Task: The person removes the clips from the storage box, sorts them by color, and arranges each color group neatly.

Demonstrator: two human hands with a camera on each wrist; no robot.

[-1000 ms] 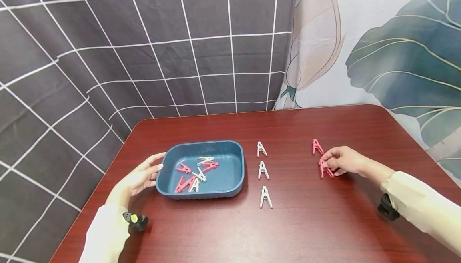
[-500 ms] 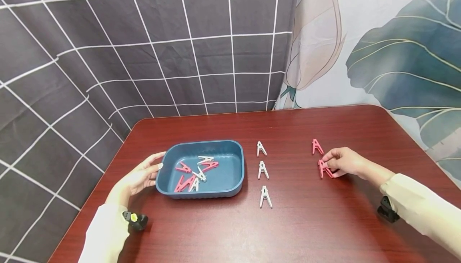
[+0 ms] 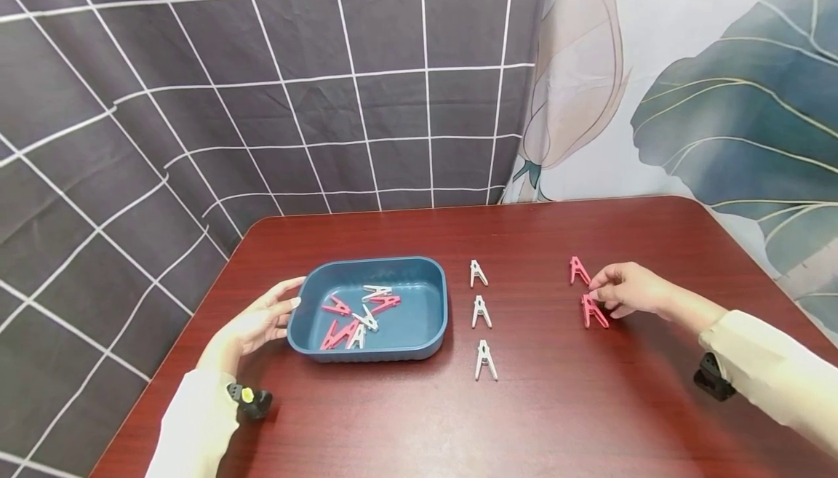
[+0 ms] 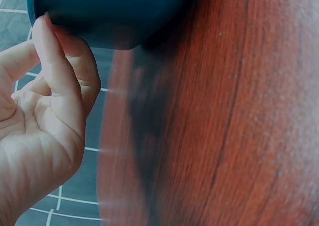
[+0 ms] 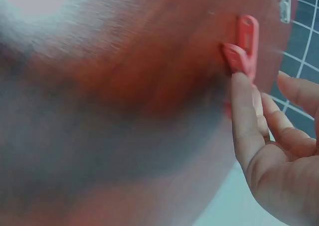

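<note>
In the head view my right hand (image 3: 631, 290) is at a red clothespin (image 3: 593, 311) on the right of the table; index finger and thumb meet at its top end. The right wrist view has this clothespin (image 5: 248, 46) at the fingertips, partly hidden by a finger. Just behind it lies another red clothespin (image 3: 579, 271). My left hand (image 3: 262, 318) rests its fingertips against the left side of a blue plastic tray (image 3: 433, 343). From the left wrist, fingers (image 4: 55, 61) touch the tray's outer wall (image 4: 114, 16).
Several red and white clothespins lie loose in the tray. Right of it, three white clothespins (image 3: 478, 273), (image 3: 481, 311), (image 3: 485, 359) stand in a column. The reddish-brown table (image 3: 419, 427) ends at a grey grid cloth (image 3: 386, 100) and a leaf-patterned cloth (image 3: 753, 114).
The head view has shifted slightly. My right hand has risen a little at the red clothespin, its lower fingers drawing off to the right. The left hand and tray keep their places.
</note>
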